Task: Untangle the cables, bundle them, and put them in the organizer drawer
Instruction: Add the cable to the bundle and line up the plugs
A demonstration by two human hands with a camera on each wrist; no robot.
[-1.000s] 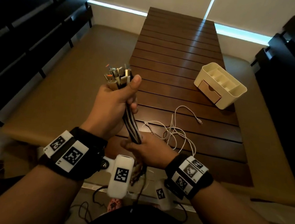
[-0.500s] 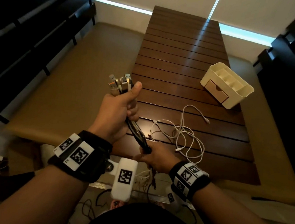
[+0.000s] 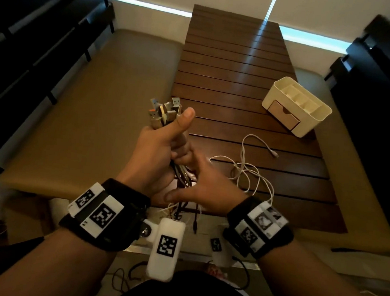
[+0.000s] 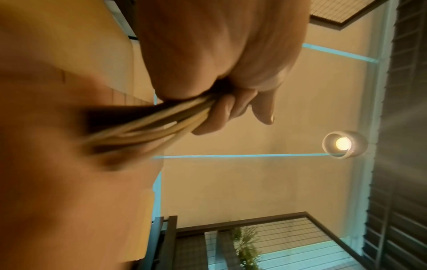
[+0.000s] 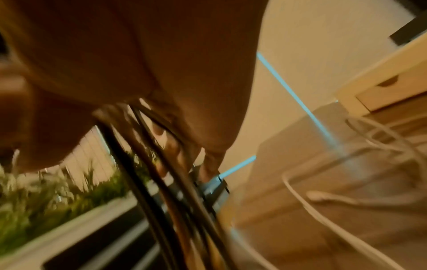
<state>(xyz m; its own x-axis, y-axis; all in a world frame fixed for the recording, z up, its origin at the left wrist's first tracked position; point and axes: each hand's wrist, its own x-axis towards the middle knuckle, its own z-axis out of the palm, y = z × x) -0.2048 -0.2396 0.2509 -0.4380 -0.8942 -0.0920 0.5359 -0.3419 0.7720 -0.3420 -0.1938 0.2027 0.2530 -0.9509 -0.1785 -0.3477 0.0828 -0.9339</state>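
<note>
My left hand [image 3: 178, 137] grips a bundle of dark and pale cables [image 3: 164, 114] upright in a fist, thumb up, with several USB plugs sticking out above it. In the left wrist view the fingers [image 4: 231, 109] curl round the strands [image 4: 148, 127]. My right hand [image 3: 200, 183] is just below it, fingers and thumb spread, palm beside the hanging strands [image 5: 161, 182], which blur there. A loose white cable [image 3: 246, 169] lies tangled on the slatted wooden table [image 3: 231, 68]. The cream organizer [image 3: 296, 104] stands at the right, its drawer [image 3: 284, 114] closed.
Tan padded benches [image 3: 97, 115] flank the table on both sides. Dark slatted furniture [image 3: 33, 39] lines the left, and more stands at the right. Cable ends [image 3: 195, 218] dangle over the table's near edge toward the floor.
My right hand has let go of the lower bundle, opened, and slid up close under the left hand. The left hand still holds the plugs up.
</note>
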